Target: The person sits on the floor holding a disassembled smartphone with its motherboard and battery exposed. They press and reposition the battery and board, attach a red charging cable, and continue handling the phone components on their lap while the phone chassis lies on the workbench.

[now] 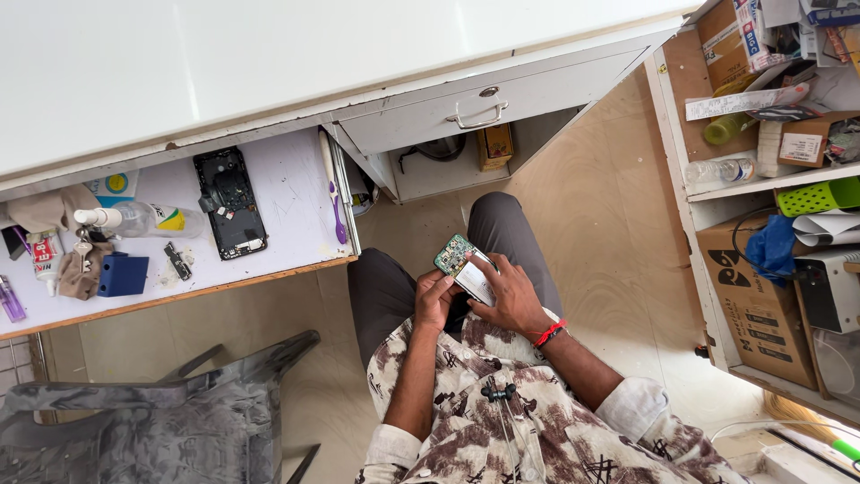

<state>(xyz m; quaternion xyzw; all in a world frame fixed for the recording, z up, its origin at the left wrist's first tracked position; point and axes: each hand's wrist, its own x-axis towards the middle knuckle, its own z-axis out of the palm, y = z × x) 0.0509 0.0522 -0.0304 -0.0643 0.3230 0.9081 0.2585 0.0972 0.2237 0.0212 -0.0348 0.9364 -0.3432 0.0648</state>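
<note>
Both forearms bent inward over lap, left hand (436, 300) and right hand (512, 294) gripping opened phone (466, 267)

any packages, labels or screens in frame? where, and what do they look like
Brown carton: lower right shelf, black print.
Cardboard box: top right shelf, tan, tilted.
White tube: pull-out tray, far left, red label.
Spray bottle: tray, lying down, clear, yellow label.
Opened phone: tray, black, insides up; no lit screen.
Circuit board: green, in both hands.
</note>
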